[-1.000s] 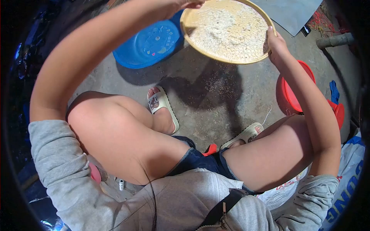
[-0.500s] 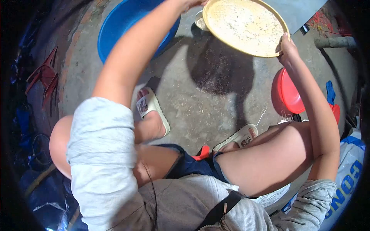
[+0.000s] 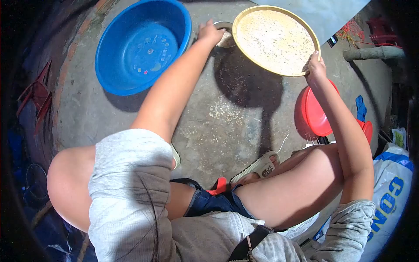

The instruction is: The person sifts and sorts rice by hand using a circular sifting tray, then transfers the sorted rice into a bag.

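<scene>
My right hand (image 3: 316, 69) grips the lower right rim of a round, pale yellow winnowing tray (image 3: 275, 41), holding it up over the floor. A thin layer of pale grain with darker specks covers the tray. My left hand (image 3: 209, 33) is at the left rim of a small metal bowl (image 3: 227, 40), its thumb over the edge and its fingers around the outer side. Some pale grain shows inside this bowl; the tray's edge hides its right side. To the left of my left hand stands a large blue basin (image 3: 144, 48) with printed marks on its bottom.
Loose grains (image 3: 224, 111) lie scattered on the concrete floor (image 3: 196, 131) before my feet. A red basin (image 3: 317, 115) sits beneath my right forearm. At the far right are a bamboo pole (image 3: 371, 53) and a white sack (image 3: 390, 192) with blue lettering. A grey sheet (image 3: 323, 17) lies behind the tray.
My left hand has let go of the tray and moved to the metal bowl. My right hand alone keeps the tray up. The view has shifted, showing more of the blue basin.
</scene>
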Motion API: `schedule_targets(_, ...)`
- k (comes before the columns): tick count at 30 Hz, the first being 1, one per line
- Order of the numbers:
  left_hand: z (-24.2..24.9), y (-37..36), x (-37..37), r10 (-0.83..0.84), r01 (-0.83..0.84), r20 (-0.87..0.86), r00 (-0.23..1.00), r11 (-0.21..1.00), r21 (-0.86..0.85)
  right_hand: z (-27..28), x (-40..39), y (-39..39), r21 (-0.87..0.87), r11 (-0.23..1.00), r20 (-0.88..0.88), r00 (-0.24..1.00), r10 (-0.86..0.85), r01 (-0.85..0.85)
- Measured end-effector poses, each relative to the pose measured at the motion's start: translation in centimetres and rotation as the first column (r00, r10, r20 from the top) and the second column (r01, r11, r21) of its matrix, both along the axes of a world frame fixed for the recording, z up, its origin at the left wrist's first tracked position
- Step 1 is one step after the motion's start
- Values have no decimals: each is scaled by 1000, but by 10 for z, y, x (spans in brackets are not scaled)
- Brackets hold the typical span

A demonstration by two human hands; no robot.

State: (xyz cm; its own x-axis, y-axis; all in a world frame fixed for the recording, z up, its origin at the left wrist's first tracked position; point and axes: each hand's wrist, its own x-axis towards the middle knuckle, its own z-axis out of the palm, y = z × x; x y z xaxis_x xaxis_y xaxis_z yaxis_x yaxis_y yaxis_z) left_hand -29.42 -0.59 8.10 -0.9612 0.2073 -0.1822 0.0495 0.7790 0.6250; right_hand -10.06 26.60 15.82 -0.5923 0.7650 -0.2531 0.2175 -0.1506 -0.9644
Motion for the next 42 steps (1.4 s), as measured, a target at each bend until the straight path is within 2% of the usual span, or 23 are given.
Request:
schedule_targets(2, -21, -6, 21, 156, -157, -28, 987, 987, -32, -7, 2, 5, 48, 999, 6, 1000, -3, 3)
schedule_targets(4, -32, -12, 30, 204, -212, 136, 970, 976, 49, -6, 4, 6, 59, 998, 19, 1000, -2, 1)
schedule_targets(6, -74, -13, 18, 104, -142, 196, 975, 971, 193, 4, 9, -2, 50, 999, -9, 1000, -11, 12)
schedule_targets(11, -37, -10, 37, 99, -216, 356, 929, 927, 307, 21, 17, -4, 117, 992, -30, 998, 58, -54)
schedule_targets(14, -32, -13, 44, -293, 211, 413, 862, 949, 233, 26, 20, -1, 193, 975, -30, 993, 115, -107)
schedule_targets(19, -4, -18, 77, -350, 275, 515, 783, 936, 218, 44, 26, -6, 173, 977, -25, 992, 127, -121)
schedule_targets(21, -8, -13, 61, -442, 491, 337, 831, 868, -72, 55, 30, -7, 180, 976, -28, 991, 133, -126)
schedule_targets(22, 0, -10, 51, -450, 497, 327, 831, 865, -71, 58, 31, -7, 235, 963, 2, 991, 136, -132)
schedule_targets(23, 8, -7, 40, -349, 295, 230, 908, 925, 239, 62, 31, -7, 292, 946, 34, 990, 135, -139)
schedule_targets(24, 15, -3, 33, -214, 87, 178, 960, 838, 539, 64, 33, -9, 291, 951, 16, 994, 108, -108)
schedule_targets(25, 44, -2, 36, -226, 100, 167, 960, 831, 548, 68, 33, -12, 303, 948, 9, 995, 97, -95)
schedule_targets(26, 93, -2, 45, -202, -186, 393, 897, 634, 751, 69, 33, -14, 280, 956, 34, 996, 85, -91)
schedule_targets(27, 122, -1, 50, -251, -484, 588, 769, 372, 792, 70, 33, -15, 255, 963, 56, 996, 74, -86)
schedule_targets(29, 132, 6, 50, -368, -352, 504, 781, 407, 843, 71, 33, -16, 266, 961, 64, 996, 59, -74)
schedule_targets(30, 141, 8, 54, -470, -223, 426, 773, 427, 876, 73, 36, -17, 147, 986, -27, 996, 81, -76)
schedule_targets(31, 150, 10, 56, -480, -196, 403, 779, 425, 884, 76, 38, -15, 28, 995, -117, 989, 95, -92)
schedule_targets(33, 173, 18, 67, -405, -243, 469, 785, 495, 834, 92, 47, 5, 5, 998, -66, 996, 60, -60)
schedule_targets(35, 182, 20, 83, -379, -261, 457, 804, 466, 845, 94, 50, 20, 577, 777, 274, 956, 105, -251)
schedule_targets(36, 181, 20, 89, -352, -213, 379, 856, 428, 878, 141, 64, -28, 654, 723, 311, 950, 14, -224)
schedule_targets(37, 180, 21, 96, -320, -159, 297, 900, 392, 906, 124, 59, -17, 890, 395, 228, 972, 49, -229)
schedule_targets(39, 188, 25, 123, -286, -158, 283, 915, 392, 906, 140, 60, -38, 946, 75, 293, 932, 213, -314)
schedule_targets(41, 185, 30, 139, -256, -221, 301, 918, 299, 928, 140, 53, -63, 890, 162, 323, 841, 434, -426)
schedule_targets(42, 186, 32, 148, -265, -265, 328, 907, 247, 932, 139, 53, -79, 863, 0, 480, 820, 312, -505)
